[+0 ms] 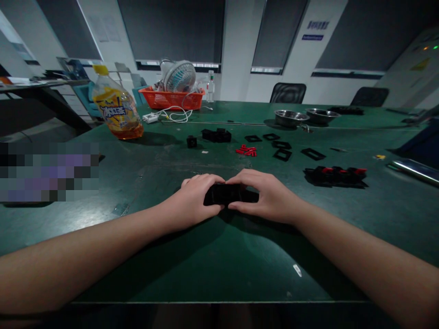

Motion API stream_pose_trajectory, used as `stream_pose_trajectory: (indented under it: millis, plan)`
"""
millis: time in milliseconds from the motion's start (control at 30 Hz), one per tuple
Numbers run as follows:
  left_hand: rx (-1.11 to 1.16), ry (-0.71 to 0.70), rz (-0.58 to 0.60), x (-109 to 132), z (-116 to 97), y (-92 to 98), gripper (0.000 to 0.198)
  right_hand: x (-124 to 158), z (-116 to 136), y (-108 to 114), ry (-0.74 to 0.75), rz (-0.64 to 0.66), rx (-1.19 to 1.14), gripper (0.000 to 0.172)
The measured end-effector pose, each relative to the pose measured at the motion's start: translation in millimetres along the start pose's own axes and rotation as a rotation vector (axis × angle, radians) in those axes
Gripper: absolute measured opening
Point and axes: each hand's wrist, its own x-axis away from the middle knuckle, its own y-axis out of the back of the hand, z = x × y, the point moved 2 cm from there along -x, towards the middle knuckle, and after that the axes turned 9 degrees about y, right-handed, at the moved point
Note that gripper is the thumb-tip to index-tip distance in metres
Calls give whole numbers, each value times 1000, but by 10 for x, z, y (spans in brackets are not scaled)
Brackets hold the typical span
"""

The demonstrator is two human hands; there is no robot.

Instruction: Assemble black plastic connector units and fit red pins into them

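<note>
Both hands meet around a black part point(226, 194) near the middle of the green table point(192, 274). My left hand point(197, 198) grips its left end, thumb below and fingers above. My right hand point(265, 196) is closed round the right side, fingertips close to those of the left. The part's fine shape is too dark to make out. Beyond the hands are small red pieces point(247, 151), a pile of black blocks point(217, 135) and a single black block point(191, 141). Several flat black frames point(281, 154) lie farther right, and a black assembly with red pieces point(336, 177) rests nearer.
A bottle with a yellow cap point(116, 109) stands at the left. Farther back are a red basket point(173, 99) holding a fan, a white cable point(180, 114) and two metal bowls point(290, 119). At the right edge lies a shiny flat object point(416, 171).
</note>
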Motion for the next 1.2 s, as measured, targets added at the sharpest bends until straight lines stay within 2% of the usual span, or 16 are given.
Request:
stream_pose_trajectory:
  millis: [1200]
  plan:
    - [-11,15,13,-2,5,-5,43,18,-26,-21,27,4,-5,36]
